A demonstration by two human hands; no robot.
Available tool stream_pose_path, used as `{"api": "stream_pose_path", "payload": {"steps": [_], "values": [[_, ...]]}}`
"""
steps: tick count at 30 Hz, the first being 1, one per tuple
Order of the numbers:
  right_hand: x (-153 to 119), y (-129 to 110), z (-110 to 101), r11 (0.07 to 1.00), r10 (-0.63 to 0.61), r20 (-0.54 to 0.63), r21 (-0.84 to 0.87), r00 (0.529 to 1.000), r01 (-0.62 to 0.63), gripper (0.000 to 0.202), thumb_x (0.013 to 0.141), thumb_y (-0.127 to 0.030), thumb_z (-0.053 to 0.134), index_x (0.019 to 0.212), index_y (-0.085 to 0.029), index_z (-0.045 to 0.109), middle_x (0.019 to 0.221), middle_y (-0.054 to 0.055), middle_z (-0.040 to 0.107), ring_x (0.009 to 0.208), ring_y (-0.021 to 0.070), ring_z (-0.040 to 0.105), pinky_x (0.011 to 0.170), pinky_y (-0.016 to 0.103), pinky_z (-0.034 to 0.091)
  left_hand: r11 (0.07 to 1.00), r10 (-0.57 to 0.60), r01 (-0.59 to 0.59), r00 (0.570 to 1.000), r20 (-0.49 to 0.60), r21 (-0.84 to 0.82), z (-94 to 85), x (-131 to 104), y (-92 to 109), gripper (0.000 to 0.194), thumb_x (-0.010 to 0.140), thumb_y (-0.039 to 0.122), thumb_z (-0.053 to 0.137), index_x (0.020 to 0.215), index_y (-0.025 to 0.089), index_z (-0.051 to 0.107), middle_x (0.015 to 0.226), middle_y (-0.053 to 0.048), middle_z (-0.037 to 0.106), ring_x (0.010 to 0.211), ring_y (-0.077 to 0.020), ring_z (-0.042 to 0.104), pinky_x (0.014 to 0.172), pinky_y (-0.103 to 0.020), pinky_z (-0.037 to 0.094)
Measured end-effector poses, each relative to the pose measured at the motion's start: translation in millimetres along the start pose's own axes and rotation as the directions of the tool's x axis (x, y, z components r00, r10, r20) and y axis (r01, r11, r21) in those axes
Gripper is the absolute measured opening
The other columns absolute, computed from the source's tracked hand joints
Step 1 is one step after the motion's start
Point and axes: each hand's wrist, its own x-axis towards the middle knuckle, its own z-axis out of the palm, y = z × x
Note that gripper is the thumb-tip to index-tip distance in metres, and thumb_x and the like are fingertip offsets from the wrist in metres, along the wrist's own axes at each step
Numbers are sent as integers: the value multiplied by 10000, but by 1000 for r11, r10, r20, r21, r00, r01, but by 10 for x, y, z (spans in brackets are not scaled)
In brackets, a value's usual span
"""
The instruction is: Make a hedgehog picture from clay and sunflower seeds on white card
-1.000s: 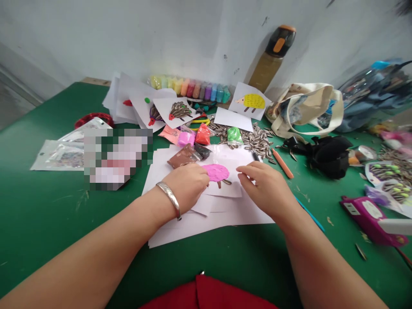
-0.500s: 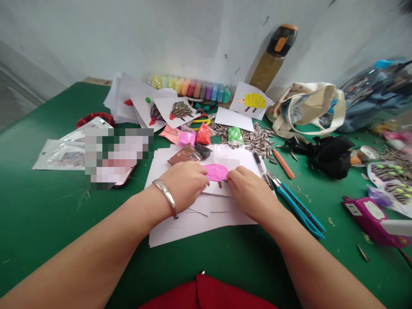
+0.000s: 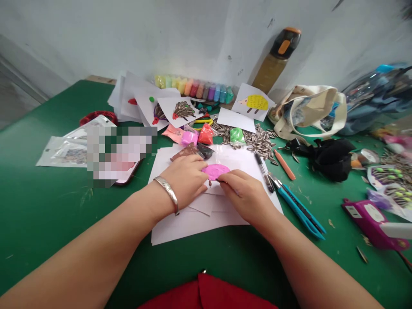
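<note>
A flat pink clay oval [image 3: 216, 171] lies on a small white card over a stack of white paper [image 3: 174, 227]. Below the oval a short brown leg shows. My left hand [image 3: 184, 179], with a silver bangle at the wrist, rests on the card at the oval's left edge, fingers spread. My right hand [image 3: 241, 189] has its fingertips together at the oval's lower right edge; whether anything is pinched there is hidden. Bags of brown clay [image 3: 186, 151] and black clay [image 3: 206, 150] lie just behind my left hand.
Behind the paper are sunflower seeds [image 3: 260, 139], clay packets [image 3: 205, 134] and hedgehog pictures [image 3: 183, 112]. To the right lie a pen [image 3: 264, 171], a blue cutter [image 3: 299, 208] and a purple glue gun [image 3: 370, 223]. A phone [image 3: 130, 171] is at left; a bottle [image 3: 273, 60] stands behind.
My right hand has moved left along the oval's lower edge and covers one brown leg. The fingers of my left hand have loosened and spread. The view has shifted slightly.
</note>
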Motion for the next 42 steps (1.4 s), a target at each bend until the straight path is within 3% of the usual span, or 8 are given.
{"api": "stream_pose_path", "payload": {"steps": [7, 15, 32, 37, 42], "values": [[33, -14, 96, 995, -83, -15, -60, 996, 82, 230, 918, -117, 482, 959, -176, 700, 897, 83, 677, 866, 209, 605, 759, 312, 484, 999, -27, 28, 999, -31, 31, 71, -8, -31, 215, 867, 329, 615, 977, 191, 738, 1226, -94, 632, 1237, -315, 447, 1057, -485, 343], [65, 14, 158, 983, -118, -10, -145, 993, 115, 237, 919, -102, 474, 937, -168, 701, 845, 80, 666, 793, 206, 545, 712, 323, 469, 999, -55, 55, 999, -2, -3, 70, 4, -2, 208, 877, 316, 603, 930, 169, 740, 1147, -106, 657, 1186, -295, 482, 1011, -454, 391], [51, -39, 132, 981, -134, -61, -152, 989, 123, 221, 932, -129, 481, 911, -157, 699, 828, 82, 663, 786, 200, 549, 711, 318, 461, 999, -34, 35, 999, 16, -12, 56, 19, -1, 188, 873, 291, 589, 866, 168, 731, 1032, -96, 663, 1078, -280, 498, 954, -435, 386], [32, -34, 143, 971, -161, 5, -178, 987, 160, 247, 918, -108, 465, 878, -143, 706, 806, 91, 648, 762, 206, 525, 683, 330, 453, 998, -61, 62, 996, 62, -10, 44, 24, 6, 217, 886, 316, 579, 862, 158, 725, 1058, -108, 654, 1085, -289, 494, 940, -446, 381], [23, -40, 133, 972, -166, -9, -171, 986, 162, 243, 918, -108, 465, 895, -145, 703, 812, 85, 656, 771, 202, 528, 691, 325, 454, 999, -43, 43, 999, 20, -8, 57, 20, 2, 190, 864, 306, 614, 835, 155, 727, 1017, -112, 660, 1059, -290, 507, 903, -447, 394]]}}
